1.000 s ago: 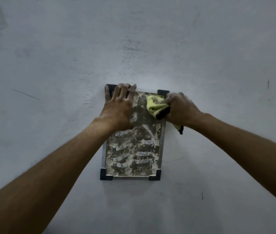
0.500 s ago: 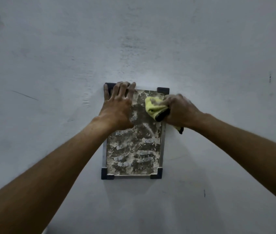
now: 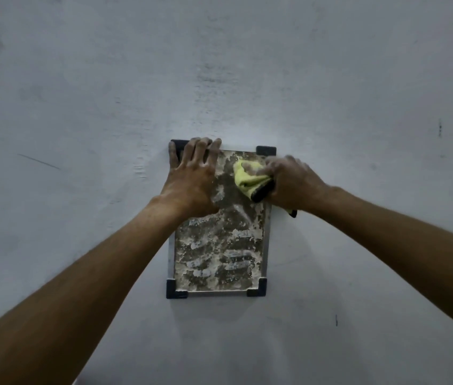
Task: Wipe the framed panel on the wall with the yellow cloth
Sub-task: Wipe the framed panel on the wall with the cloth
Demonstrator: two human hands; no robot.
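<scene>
- I have the left hand (image 3: 192, 179) spread flat on the upper left of the framed panel (image 3: 219, 251), fingers straight and gripping nothing. The fingertips reach over its top edge onto the wall (image 3: 247, 65).
- The right hand (image 3: 289, 182) is clenched around the yellow cloth (image 3: 247, 177), pressing the bunched wad against the panel's upper right, just below the black top-right corner piece (image 3: 266, 150).
- The panel hangs upright on the wall. Pale smeared residue covers most of its face, so I judge the wiping far from done.
- Risk one: a hard sideways stroke could tilt the panel or pull it off its mount, which I cannot see. Only the bracing palm resists that.
- Risk two: the cloth is wadded small, so each pass cleans a narrow strip and may only drag the residue around.
- Risk three: the bracing hand hides the upper-left area. If I never move it, that patch goes unwiped.
- Risk four: the cloth's dark edge (image 3: 262, 191), or the loose tail (image 3: 292, 212) hanging under the right hand, could catch on a corner piece and jerk the frame.
</scene>
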